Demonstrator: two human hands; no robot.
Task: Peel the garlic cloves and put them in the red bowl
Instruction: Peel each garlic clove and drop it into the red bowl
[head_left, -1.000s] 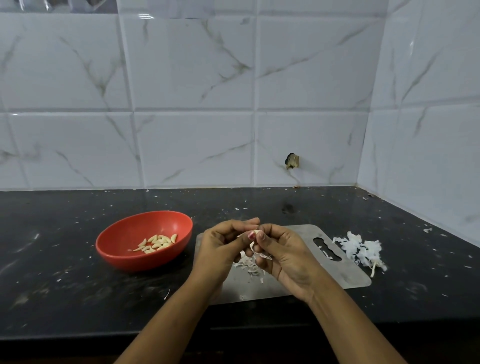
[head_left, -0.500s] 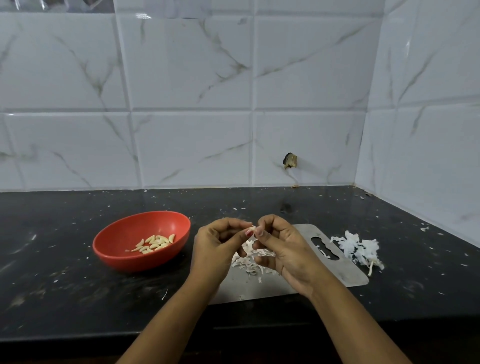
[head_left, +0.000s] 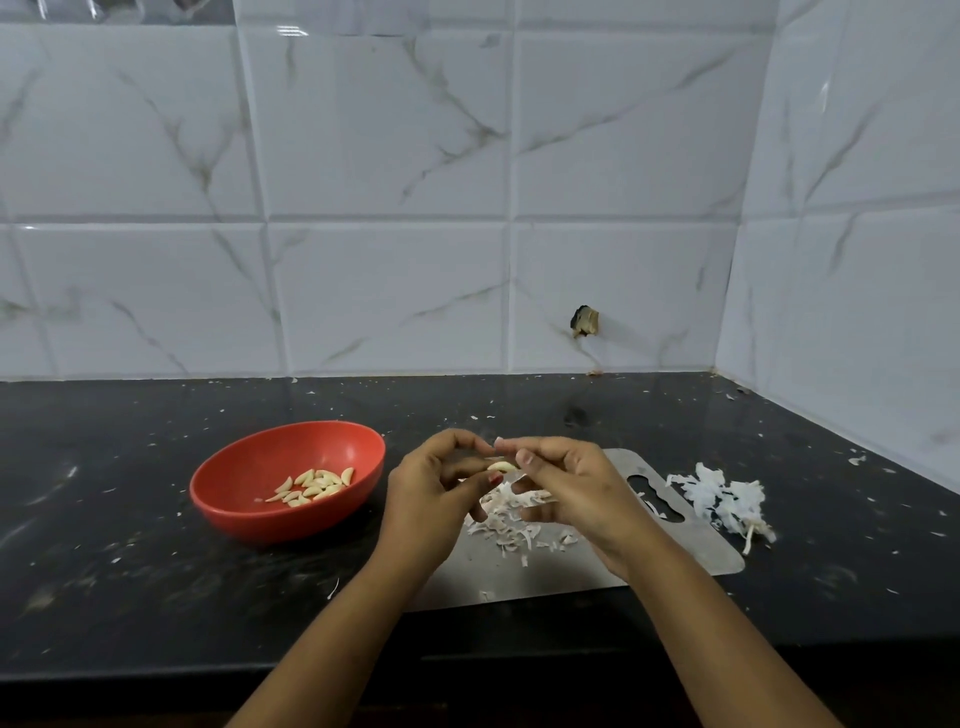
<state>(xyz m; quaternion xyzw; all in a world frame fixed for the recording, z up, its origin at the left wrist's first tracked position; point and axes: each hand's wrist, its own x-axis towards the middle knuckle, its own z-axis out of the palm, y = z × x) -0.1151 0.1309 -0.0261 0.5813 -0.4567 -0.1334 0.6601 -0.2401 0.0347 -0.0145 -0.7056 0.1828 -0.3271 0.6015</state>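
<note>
Garlic clove (head_left: 503, 466) juts from right hand's (head_left: 574, 486) pinch (toward left hand (head_left: 428, 496)).

Table (head_left: 130, 597): black stone, glossy, running to the tiled corner on the right; smudged and dusty in front.
Metal board (head_left: 691, 551): flat steel sheet with a cut-out handle slot, lying on the table near its front edge, slightly askew.
Peel scraps (head_left: 511, 530): small pale curls scattered on the board's middle.
Heap of skins (head_left: 722, 493): white papery pile with a stem, on the table just beside the board's right end.
White flecks (head_left: 483, 415): strewn across the table.
Wall tiles (head_left: 389, 296): white, grey-veined, glossy.
Broken spot (head_left: 584, 322): dark chipped hole low in one tile.
</note>
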